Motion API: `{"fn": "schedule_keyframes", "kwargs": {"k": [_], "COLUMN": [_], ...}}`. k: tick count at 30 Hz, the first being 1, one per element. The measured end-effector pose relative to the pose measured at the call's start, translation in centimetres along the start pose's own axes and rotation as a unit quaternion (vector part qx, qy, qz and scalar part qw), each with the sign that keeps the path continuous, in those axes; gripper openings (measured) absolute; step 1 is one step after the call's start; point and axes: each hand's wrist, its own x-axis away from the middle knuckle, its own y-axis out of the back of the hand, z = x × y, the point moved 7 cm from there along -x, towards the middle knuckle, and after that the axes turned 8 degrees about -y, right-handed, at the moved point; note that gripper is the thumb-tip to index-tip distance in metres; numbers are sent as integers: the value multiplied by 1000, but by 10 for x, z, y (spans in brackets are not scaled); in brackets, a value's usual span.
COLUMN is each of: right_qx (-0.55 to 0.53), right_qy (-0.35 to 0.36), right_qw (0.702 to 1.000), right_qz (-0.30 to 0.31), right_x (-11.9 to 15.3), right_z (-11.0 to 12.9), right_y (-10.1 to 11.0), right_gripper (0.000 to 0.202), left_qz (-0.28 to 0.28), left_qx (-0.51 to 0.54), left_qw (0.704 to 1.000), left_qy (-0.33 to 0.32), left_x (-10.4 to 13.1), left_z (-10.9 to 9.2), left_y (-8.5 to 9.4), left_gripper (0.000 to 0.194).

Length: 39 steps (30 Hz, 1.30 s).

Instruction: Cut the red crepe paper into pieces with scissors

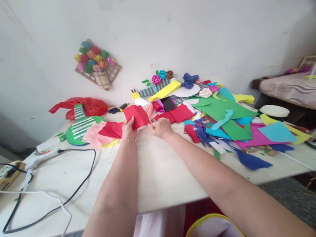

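Note:
A sheet of red paper (136, 116) is pinched at its lower left edge by my left hand (129, 129). At the sheet's right edge my right hand (161, 128) is closed around a small tool (152, 120), which looks like scissors; its shape is mostly hidden by my fingers. More red paper (111, 132) and pink paper (93, 135) lie left of my left hand, partly over a green round-bodied shape with white strips (77, 129). Folded red pieces (181, 112) rest to the right, beyond my right hand.
Green (222, 108), magenta (254, 137) and blue paper (251, 159) is heaped on the right. A glue gun (44, 158) with a black cord and a power strip (7, 176) sit at left. Dark-handled pliers (118, 108) and a red bag (88, 106) lie near the wall.

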Motion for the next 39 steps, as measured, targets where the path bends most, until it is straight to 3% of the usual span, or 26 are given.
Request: {"fn": "schedule_keyframes", "kwargs": {"k": [3,7,9,10,13,14,15,16,18,20,22,23,25,29,34,36,39], "right_qx": [-36,-140,-282,-366,-503,-493,-462,-413,-273,-152,-123,-150,-265,-499,-640,-664,-655], "right_qy": [-81,-136,-159,-165,-157,-163,-185,-219,-287,-291,-262,-253,-245,-282,-289,-277,-259], "right_qw": [994,980,945,906,747,721,724,751,833,918,956,956,933,817,703,687,708], "right_qz": [-59,-40,51,133,406,459,477,467,387,221,56,21,14,58,115,96,61], "right_x": [2,2,1,2,18,23,25,24,17,1,-10,-12,-13,-9,-7,-9,-12], "right_z": [-16,-25,-25,-20,0,1,-6,-19,-51,-73,-78,-77,-70,-58,-51,-52,-57], "right_y": [14,12,-3,-14,-39,-42,-44,-44,-37,-16,5,8,3,-12,-25,-25,-23], "right_gripper": [45,35,32,32,33,31,27,24,22,18,13,13,16,19,22,20,21], "left_qz": [4,11,13,12,6,8,13,18,31,48,68,77,90,131,178,184,188], "left_qx": [17,43,49,49,52,56,60,63,65,63,56,50,33,8,-12,-23,-33], "left_qw": [1000,999,999,999,998,998,998,998,997,996,995,995,994,989,980,977,974], "left_qy": [10,16,16,17,20,21,21,23,33,43,48,49,51,64,88,101,121], "left_x": [-1,-2,-1,0,2,3,3,2,2,2,4,5,8,15,21,22,23], "left_z": [4,5,4,3,-1,-2,-2,-2,0,3,5,6,7,11,19,22,25], "left_y": [1,0,0,0,1,1,1,0,-1,-4,-8,-11,-15,-25,-34,-35,-33], "left_gripper": [17,15,14,14,12,13,14,16,19,21,20,19,17,21,26,26,25]}}
